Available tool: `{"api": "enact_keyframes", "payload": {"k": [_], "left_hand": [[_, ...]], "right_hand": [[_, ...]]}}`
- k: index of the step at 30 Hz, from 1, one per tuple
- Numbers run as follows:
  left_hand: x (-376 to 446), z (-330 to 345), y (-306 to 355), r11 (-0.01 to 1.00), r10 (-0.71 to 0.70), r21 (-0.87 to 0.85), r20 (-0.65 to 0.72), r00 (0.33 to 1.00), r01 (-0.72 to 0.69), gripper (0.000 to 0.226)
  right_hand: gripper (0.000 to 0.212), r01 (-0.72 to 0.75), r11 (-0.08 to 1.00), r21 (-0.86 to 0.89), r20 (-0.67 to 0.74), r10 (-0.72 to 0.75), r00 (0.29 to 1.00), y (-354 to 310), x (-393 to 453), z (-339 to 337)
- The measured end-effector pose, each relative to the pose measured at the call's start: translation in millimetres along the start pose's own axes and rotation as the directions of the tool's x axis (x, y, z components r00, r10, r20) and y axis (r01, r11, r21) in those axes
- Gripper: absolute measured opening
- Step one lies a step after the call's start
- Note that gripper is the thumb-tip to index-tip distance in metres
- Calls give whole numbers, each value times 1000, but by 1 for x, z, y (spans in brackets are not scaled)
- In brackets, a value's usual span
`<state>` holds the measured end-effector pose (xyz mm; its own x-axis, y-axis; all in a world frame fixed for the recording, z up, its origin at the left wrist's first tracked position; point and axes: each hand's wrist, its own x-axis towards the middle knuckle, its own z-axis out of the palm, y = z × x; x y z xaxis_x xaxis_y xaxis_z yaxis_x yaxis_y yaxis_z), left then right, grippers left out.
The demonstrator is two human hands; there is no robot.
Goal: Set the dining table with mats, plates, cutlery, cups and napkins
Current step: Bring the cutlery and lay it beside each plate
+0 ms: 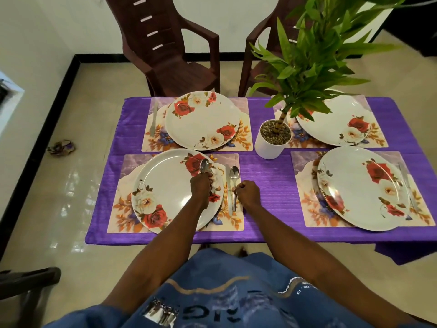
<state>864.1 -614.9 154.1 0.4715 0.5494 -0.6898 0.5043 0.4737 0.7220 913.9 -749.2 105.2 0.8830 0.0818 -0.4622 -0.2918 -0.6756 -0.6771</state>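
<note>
head view: four mats and four flowered plates laid on purple cloth. spoons gripped in left hand, held over near plate. right hand curled, fingers pinched on handle of spoon laid beside knife on near mat. step judged: cutlery being laid. next, spoon to be let go, other spoons carried to remaining mats. cups, napkins not seen.
</note>
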Motion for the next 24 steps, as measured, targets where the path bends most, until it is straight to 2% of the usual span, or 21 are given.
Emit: {"api": "enact_keyframes", "payload": {"k": [4, 10, 18, 22, 24], "left_hand": [[4, 0, -2, 1000, -7, 6, 9, 1000, 7, 18], [3, 0, -1, 1000, 14, -6, 53, 998, -14, 25], [6, -1, -1, 998, 12, 53, 83, 996, -17, 22], [1, 6, 0, 996, -37, 90, 228, 973, 16, 26], [-7, 18, 0, 999, -3, 34, 327, 945, -8, 21]], "right_hand": [[13, 8, 1000, -11, -16, -8, 1000, 0, -3, 1], [14, 12, 1000, -19, -23, -13, 1000, -1, -3, 1], [13, -7, 1000, 21, -36, 7, 999, -1, -9, -2], [37, -25, 993, 115, -135, 40, 990, -1, -17, -12], [38, -26, 985, 169, -173, 56, 983, 2, -19, -21]]}}
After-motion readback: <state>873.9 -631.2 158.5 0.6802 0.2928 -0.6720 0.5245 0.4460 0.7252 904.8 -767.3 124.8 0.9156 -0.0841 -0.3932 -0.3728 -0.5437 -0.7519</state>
